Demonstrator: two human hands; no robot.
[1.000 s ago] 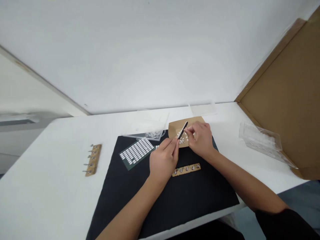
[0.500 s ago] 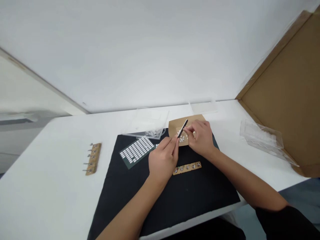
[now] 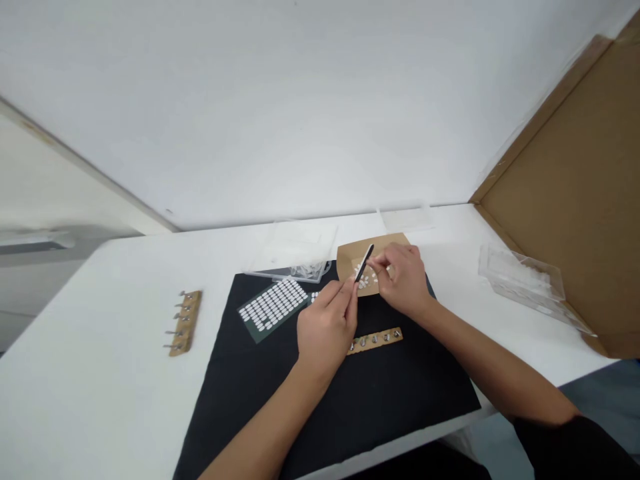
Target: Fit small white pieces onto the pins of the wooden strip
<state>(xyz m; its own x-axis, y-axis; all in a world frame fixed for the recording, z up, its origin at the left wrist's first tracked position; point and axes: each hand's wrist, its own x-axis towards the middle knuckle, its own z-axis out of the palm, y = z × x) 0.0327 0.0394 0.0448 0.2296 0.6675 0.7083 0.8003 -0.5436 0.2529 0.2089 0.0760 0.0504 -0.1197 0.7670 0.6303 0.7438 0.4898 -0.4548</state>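
Note:
My left hand (image 3: 327, 317) is closed on the lower end of a thin black strip with a white edge (image 3: 365, 263), which slants up to the right. My right hand (image 3: 404, 277) pinches with thumb and forefinger beside the strip's middle; what lies between the fingertips is too small to make out. Beneath both hands, small white oval pieces (image 3: 363, 283) lie in an open tan paper tray (image 3: 350, 252). Left of my hands, a dark green sheet (image 3: 257, 331) bears rows of white ovals. Closer to me is a tan strip (image 3: 369, 343) with several small metal pieces.
A black mat (image 3: 390, 407) covers part of the white table (image 3: 110, 373). Another tan strip with metal pieces (image 3: 186, 323) lies at left. Clear plastic boxes stand at the back (image 3: 300, 243) and right (image 3: 523, 275), near a cardboard wall (image 3: 565, 200).
The view has tilted up slightly, so the table things sit a little lower. Both hands keep nearly the same hold, and the strip is turned slightly.

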